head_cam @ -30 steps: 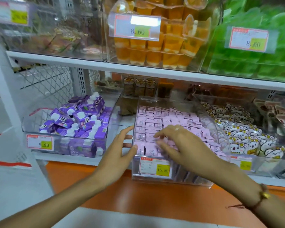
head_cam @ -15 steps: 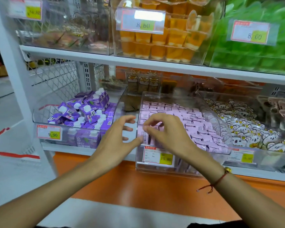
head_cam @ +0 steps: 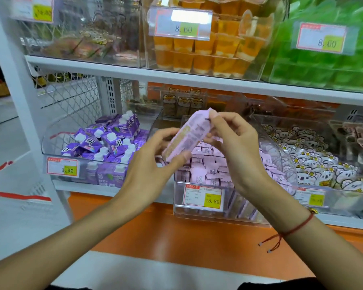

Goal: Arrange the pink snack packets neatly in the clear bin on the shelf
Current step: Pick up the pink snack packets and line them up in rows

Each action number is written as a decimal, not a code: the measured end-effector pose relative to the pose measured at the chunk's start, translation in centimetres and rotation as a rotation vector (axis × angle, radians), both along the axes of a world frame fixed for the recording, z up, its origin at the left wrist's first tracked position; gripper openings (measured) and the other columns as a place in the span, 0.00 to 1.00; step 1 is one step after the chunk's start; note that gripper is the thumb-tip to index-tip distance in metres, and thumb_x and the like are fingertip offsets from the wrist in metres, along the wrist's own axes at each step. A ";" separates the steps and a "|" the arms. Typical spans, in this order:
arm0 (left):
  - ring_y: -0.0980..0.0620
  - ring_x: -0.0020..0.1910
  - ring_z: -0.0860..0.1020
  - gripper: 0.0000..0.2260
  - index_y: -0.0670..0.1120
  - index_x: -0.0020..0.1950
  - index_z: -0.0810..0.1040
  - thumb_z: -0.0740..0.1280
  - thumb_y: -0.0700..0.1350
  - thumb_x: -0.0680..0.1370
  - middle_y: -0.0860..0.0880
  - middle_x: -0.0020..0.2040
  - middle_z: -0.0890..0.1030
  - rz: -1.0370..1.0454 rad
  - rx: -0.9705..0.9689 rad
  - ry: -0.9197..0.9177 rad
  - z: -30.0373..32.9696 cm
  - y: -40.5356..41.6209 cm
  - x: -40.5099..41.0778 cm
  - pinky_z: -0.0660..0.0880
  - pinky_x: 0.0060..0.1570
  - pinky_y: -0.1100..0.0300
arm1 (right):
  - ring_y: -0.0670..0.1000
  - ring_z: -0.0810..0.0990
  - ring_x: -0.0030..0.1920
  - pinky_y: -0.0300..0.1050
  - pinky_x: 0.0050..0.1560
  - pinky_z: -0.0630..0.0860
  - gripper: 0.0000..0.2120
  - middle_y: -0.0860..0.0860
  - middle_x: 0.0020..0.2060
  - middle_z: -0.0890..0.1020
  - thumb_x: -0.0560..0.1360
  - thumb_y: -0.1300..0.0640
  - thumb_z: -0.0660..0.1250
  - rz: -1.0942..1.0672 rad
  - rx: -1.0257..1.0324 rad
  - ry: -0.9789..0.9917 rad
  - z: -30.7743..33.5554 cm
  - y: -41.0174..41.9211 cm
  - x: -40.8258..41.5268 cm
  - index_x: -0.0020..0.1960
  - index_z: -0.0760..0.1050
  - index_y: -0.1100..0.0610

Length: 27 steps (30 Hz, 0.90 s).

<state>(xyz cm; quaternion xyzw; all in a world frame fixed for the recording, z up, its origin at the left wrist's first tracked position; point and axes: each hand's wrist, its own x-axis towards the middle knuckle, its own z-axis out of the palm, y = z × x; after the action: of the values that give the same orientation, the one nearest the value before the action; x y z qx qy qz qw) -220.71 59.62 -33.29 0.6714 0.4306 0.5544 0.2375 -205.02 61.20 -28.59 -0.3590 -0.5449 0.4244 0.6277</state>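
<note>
Two bare hands are up in front of the shelf, and between them is a pink rectangular snack packet (head_cam: pixel 188 136), lifted clear above the bin and tilted, its upper end toward the right. The left hand (head_cam: pixel 149 162) grips the lower end, thumb under the packet and fingers wrapped behind it; the right hand (head_cam: pixel 237 143) pinches the upper end between thumb and fingertips (head_cam: pixel 215 116). Just below sits the clear plastic bin (head_cam: pixel 199 212) on the lower white shelf (head_cam: pixel 113 190), full of more small pink packets (head_cam: pixel 210 168), most lying flat in rough rows, some standing on edge at the front wall. A white-and-yellow price label reading 15.80 (head_cam: pixel 203 196) is fixed to the bin's front. A thin red cord bracelet with a gold bead (head_cam: pixel 298 225) circles the right wrist. To the left, a second clear bin holds purple drink cartons with white caps (head_cam: pixel 107 143), jumbled; to the right, another holds white bear-print packets (head_cam: pixel 314 162). On the shelf above are orange jelly cups (head_cam: pixel 212 57) beside green ones (head_cam: pixel 323 65).
</note>
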 end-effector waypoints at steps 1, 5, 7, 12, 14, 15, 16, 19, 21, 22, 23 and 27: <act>0.60 0.43 0.81 0.21 0.55 0.62 0.72 0.69 0.56 0.71 0.57 0.45 0.84 -0.069 -0.133 -0.109 0.3 0.0 0.1 0.74 0.43 0.68 | 0.45 0.79 0.41 0.34 0.40 0.77 0.10 0.51 0.43 0.81 0.76 0.52 0.66 0.036 -0.062 -0.038 0.0 0.1 0.3 0.52 0.77 0.58; 0.54 0.42 0.82 0.23 0.45 0.60 0.76 0.64 0.56 0.71 0.48 0.47 0.85 -0.359 -0.583 -0.478 0.7 0.2 0.6 0.80 0.51 0.57 | 0.46 0.80 0.45 0.37 0.45 0.76 0.21 0.50 0.55 0.81 0.75 0.47 0.65 0.205 -0.226 -0.196 -0.8 0.3 1.0 0.65 0.72 0.52; 0.53 0.44 0.83 0.21 0.46 0.60 0.77 0.62 0.56 0.72 0.47 0.51 0.84 -0.437 -0.665 -0.519 0.8 0.3 0.4 0.78 0.53 0.55 | 0.45 0.80 0.43 0.36 0.42 0.76 0.23 0.50 0.55 0.81 0.74 0.48 0.67 0.204 -0.233 -0.202 -1.0 0.3 1.1 0.67 0.70 0.52; 0.54 0.44 0.83 0.19 0.48 0.56 0.79 0.61 0.57 0.71 0.47 0.53 0.84 -0.544 -0.729 -0.560 0.7 0.3 0.2 0.80 0.41 0.62 | 0.44 0.78 0.38 0.34 0.35 0.74 0.18 0.52 0.50 0.83 0.75 0.53 0.68 0.178 -0.212 -0.180 -1.1 0.3 1.5 0.63 0.74 0.58; 0.55 0.44 0.83 0.20 0.50 0.56 0.79 0.60 0.58 0.71 0.48 0.52 0.84 -0.540 -0.741 -0.546 0.7 0.3 0.3 0.79 0.38 0.63 | 0.45 0.79 0.38 0.34 0.37 0.75 0.16 0.53 0.48 0.83 0.75 0.54 0.68 0.170 -0.192 -0.167 -1.1 0.3 1.6 0.60 0.76 0.60; 0.55 0.44 0.83 0.20 0.50 0.56 0.79 0.60 0.59 0.70 0.49 0.51 0.84 -0.535 -0.747 -0.549 0.7 0.4 0.3 0.79 0.38 0.62 | 0.45 0.80 0.39 0.34 0.39 0.76 0.15 0.53 0.47 0.83 0.75 0.55 0.68 0.171 -0.185 -0.154 -1.2 0.4 1.7 0.60 0.76 0.61; 0.54 0.45 0.84 0.20 0.51 0.55 0.80 0.60 0.60 0.70 0.48 0.51 0.84 -0.526 -0.754 -0.555 0.7 0.4 0.3 0.79 0.38 0.61 | 0.46 0.80 0.39 0.35 0.41 0.77 0.15 0.53 0.46 0.83 0.75 0.56 0.68 0.174 -0.181 -0.140 -1.2 0.4 1.8 0.59 0.76 0.61; 0.54 0.47 0.83 0.23 0.53 0.49 0.84 0.64 0.65 0.63 0.50 0.50 0.84 -0.438 -0.707 -0.501 1.1 0.6 0.3 0.79 0.37 0.59 | 0.46 0.81 0.38 0.34 0.43 0.77 0.15 0.53 0.45 0.83 0.75 0.57 0.68 0.173 -0.179 -0.097 -1.3 0.5 1.7 0.59 0.75 0.62; 0.56 0.46 0.81 0.23 0.54 0.48 0.83 0.68 0.65 0.60 0.52 0.44 0.84 -0.321 -0.584 -0.404 1.3 0.6 -0.1 0.78 0.36 0.63 | 0.46 0.81 0.38 0.34 0.43 0.78 0.15 0.55 0.44 0.82 0.75 0.59 0.68 0.164 -0.178 -0.038 -1.3 0.6 1.9 0.58 0.74 0.65; 0.57 0.46 0.81 0.21 0.55 0.50 0.82 0.70 0.62 0.61 0.54 0.43 0.83 -0.273 -0.505 -0.365 1.3 0.5 -0.4 0.78 0.37 0.65 | 0.47 0.82 0.39 0.35 0.44 0.78 0.15 0.56 0.44 0.82 0.74 0.60 0.69 0.172 -0.189 0.001 -1.3 0.6 2.0 0.58 0.74 0.66; 0.58 0.46 0.82 0.20 0.55 0.53 0.80 0.72 0.57 0.63 0.55 0.45 0.83 -0.223 -0.432 -0.343 1.4 0.5 -0.7 0.78 0.39 0.66 | 0.48 0.83 0.41 0.35 0.45 0.79 0.15 0.57 0.46 0.82 0.74 0.61 0.69 0.191 -0.208 0.028 -1.3 0.7 2.1 0.58 0.73 0.66; 0.61 0.48 0.81 0.16 0.49 0.58 0.75 0.72 0.45 0.71 0.55 0.48 0.84 -0.040 -0.146 -0.361 1.6 0.3 -1.6 0.75 0.47 0.71 | 0.43 0.82 0.45 0.33 0.45 0.78 0.20 0.51 0.50 0.83 0.71 0.57 0.72 0.176 -0.196 -0.267 -2.3 0.7 2.3 0.60 0.71 0.57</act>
<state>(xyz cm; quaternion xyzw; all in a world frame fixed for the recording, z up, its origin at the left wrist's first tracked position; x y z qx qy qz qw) -222.36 59.87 -31.65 0.5503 0.4066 0.6284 0.3699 -202.77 61.95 -30.91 -0.4225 -0.6088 0.4775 0.4720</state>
